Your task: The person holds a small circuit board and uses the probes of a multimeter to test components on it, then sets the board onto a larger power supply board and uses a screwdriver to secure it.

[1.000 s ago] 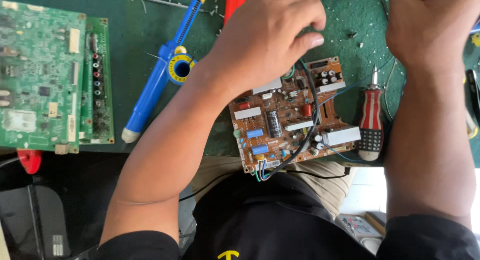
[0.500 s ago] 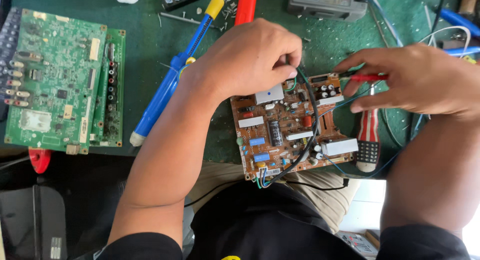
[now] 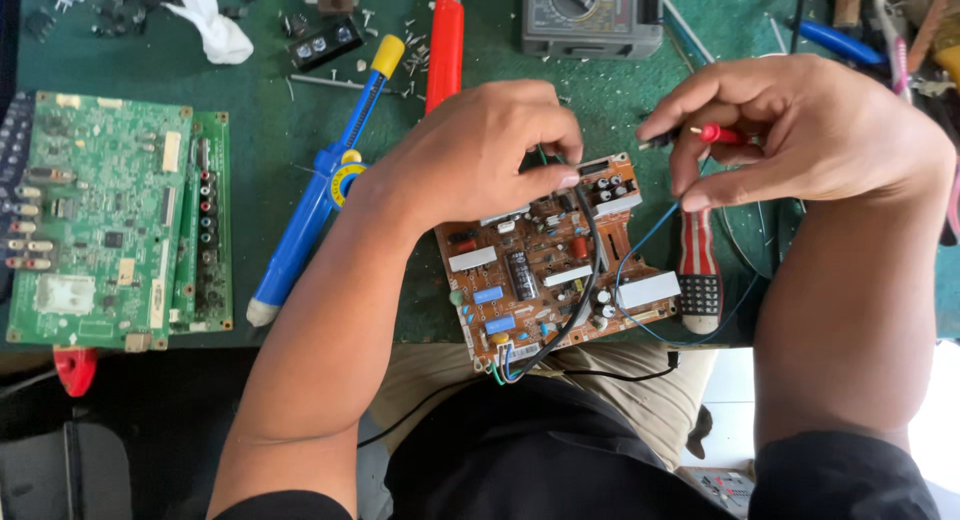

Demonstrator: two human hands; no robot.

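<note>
The brown board [image 3: 555,265] lay at the near edge of the green mat [image 3: 250,60], overhanging toward the lap. The left hand [image 3: 480,150] pressed fingertips onto its far edge, fingers curled narrow, perhaps around a black probe, though the hand hid it. The right hand [image 3: 800,130] pinched a red probe [image 3: 715,134] just beside the board's far right corner. Doing this well would mean a steady board and both tips on clean joints, wires kept clear. No container showed; loose screws [image 3: 410,35] lay scattered near the far edge, by the meter [image 3: 590,15].
</note>
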